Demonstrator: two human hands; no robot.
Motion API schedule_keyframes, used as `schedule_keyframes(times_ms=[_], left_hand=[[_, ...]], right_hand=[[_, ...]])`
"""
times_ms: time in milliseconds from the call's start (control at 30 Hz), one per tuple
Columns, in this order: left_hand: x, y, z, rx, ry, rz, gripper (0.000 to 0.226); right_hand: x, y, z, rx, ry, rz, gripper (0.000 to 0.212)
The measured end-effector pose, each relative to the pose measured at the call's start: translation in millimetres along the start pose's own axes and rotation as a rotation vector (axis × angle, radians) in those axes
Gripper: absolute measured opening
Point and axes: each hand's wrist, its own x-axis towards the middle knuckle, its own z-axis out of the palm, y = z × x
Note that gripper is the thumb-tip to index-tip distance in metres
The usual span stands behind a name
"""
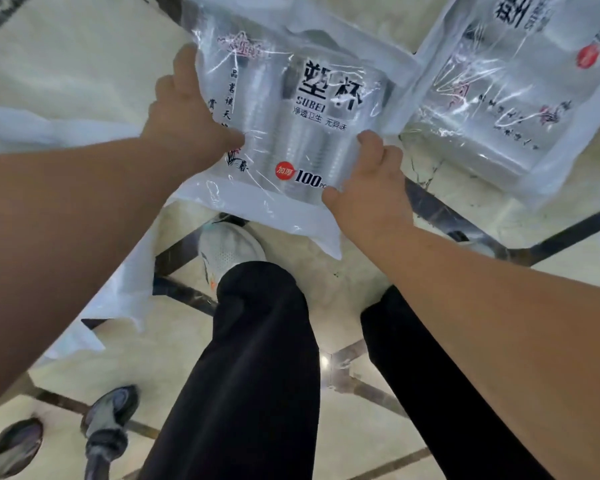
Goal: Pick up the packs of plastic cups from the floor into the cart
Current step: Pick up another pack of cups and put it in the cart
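Note:
A clear pack of plastic cups [291,133] with black lettering and a red "100" label fills the upper middle of the view. My left hand [184,112] grips its left edge, thumb over the front. Its lower right corner is held by my right hand [371,188]. A second, similar pack [506,98] lies on the floor at the upper right. More white plastic wrapping [21,126] shows at the left, behind my left forearm; I cannot tell whether it is another pack. No cart body is in view.
The floor [66,57] is pale marble with dark inlay strips. My legs in black trousers and a white shoe [229,251] stand below the held pack. Two dark caster wheels [108,420] sit at the bottom left.

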Motion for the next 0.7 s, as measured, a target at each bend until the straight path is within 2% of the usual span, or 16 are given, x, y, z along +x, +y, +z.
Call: schedule_keyframes(times_ms=[133,367,500,700], left_hand=[[-0.3,-7.6,-2.8,-0.103,-0.008,-0.002,0.109],[-46.9,1.8,-34.6,-0.154,0.069,-0.003,0.106],[-127.7,23.0,-90.4,-0.234,0.119,-0.048,0.106],[-317.9,75.6,-220.2,-0.402,0.192,-0.141,0.104]], right_hand=[[5.6,-3.6,8.9,0.352,-0.058,0.105,0.088],[-26.5,-16.5,-32.3,0.367,-0.002,0.094,0.089],[-89.8,-41.2,-117.7,0.270,-0.003,-0.001,0.090],[-230.9,-96.8,-292.6,0.158,-0.123,-0.147,0.092]])
